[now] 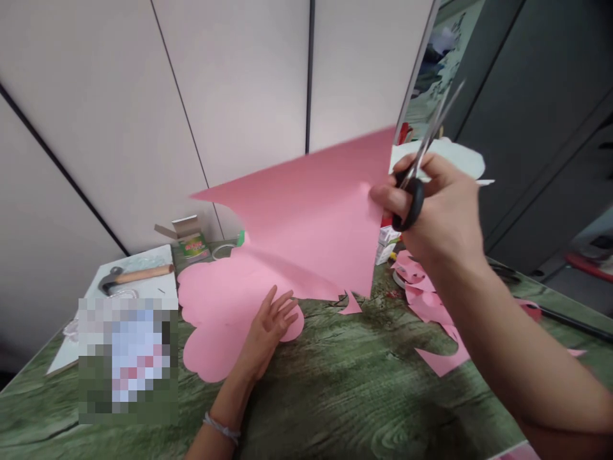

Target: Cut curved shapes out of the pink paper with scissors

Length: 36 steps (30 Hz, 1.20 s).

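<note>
My left hand [271, 326] lies flat with fingers apart on a pink cloud-shaped paper cutout [215, 313] on the green wood-grain table [345, 383]. My right hand [438, 207] is raised and closed around black-handled scissors [421, 166], blades pointing up and right. The same hand pinches the right edge of a large pink paper sheet [311, 217], which hangs lifted above the table with a ragged cut lower edge.
Pink paper offcuts [431, 300] lie at the right. A hammer [136, 276] rests on a white board [158, 255] at the left, beside a small open carton [189, 239] and tape roll [223, 249]. A pale panel wall stands behind; dark cabinets to the right.
</note>
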Tool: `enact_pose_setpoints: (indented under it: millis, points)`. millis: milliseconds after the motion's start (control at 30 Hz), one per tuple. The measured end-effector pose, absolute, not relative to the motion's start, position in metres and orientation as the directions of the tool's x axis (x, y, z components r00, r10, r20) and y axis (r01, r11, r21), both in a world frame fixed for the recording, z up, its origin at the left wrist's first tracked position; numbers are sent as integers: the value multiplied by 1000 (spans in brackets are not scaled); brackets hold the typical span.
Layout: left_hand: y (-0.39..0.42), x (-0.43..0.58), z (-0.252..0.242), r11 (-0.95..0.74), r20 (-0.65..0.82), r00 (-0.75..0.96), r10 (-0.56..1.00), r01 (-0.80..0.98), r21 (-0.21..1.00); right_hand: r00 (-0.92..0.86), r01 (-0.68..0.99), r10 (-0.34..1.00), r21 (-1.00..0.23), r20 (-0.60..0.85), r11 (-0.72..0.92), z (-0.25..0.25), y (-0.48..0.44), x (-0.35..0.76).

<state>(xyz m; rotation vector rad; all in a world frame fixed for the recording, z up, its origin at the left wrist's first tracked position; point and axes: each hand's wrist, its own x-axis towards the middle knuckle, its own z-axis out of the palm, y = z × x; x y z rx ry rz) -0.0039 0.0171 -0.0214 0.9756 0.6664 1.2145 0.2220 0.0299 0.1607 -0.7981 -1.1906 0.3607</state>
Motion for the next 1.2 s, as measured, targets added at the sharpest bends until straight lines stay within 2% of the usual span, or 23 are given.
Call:
enact_pose_setpoints:
  millis: [100, 200, 267, 400, 533, 667, 733, 967, 1100, 1200]
  points:
    - [17, -1, -21, 29, 76, 197, 978, -480, 877, 412, -128, 799, -841, 437, 526, 135, 47, 233]
    - [19, 0, -18, 21, 40, 99, 994, -546, 837, 406, -367, 906, -887, 118, 280, 101, 64, 246]
    - [20, -1, -15, -16, 35, 22, 999, -589, 808, 395, -402, 917, -887, 54, 225, 77, 71, 254]
    - [24, -8, -11, -95, 84, -47, 995, -622, 777, 343, -451, 939, -881, -24, 143, 37, 74, 264]
    - [21, -11, -7, -32, 88, 56, 995, -638, 769, 249, -507, 964, -861, -97, 44, 7, 71, 262]
    - [13, -5, -6, 72, 59, 208, 976, -567, 821, 196, -551, 971, -835, -140, -10, -11, 73, 259]
    - [10, 0, -6, 103, 21, 224, 974, -527, 844, 180, -562, 973, -827, -145, -19, -16, 76, 258]
    - [12, 4, -8, 86, -73, 47, 996, -485, 870, 135, -525, 981, -850, -141, -50, -23, 62, 239]
    - [15, 2, -11, 14, -56, -71, 996, -489, 872, -17, -444, 984, -881, -175, -164, -22, 40, 218]
    - [15, 4, -16, 12, -62, -88, 994, -480, 877, -81, -418, 988, -895, -131, -153, -21, 31, 206]
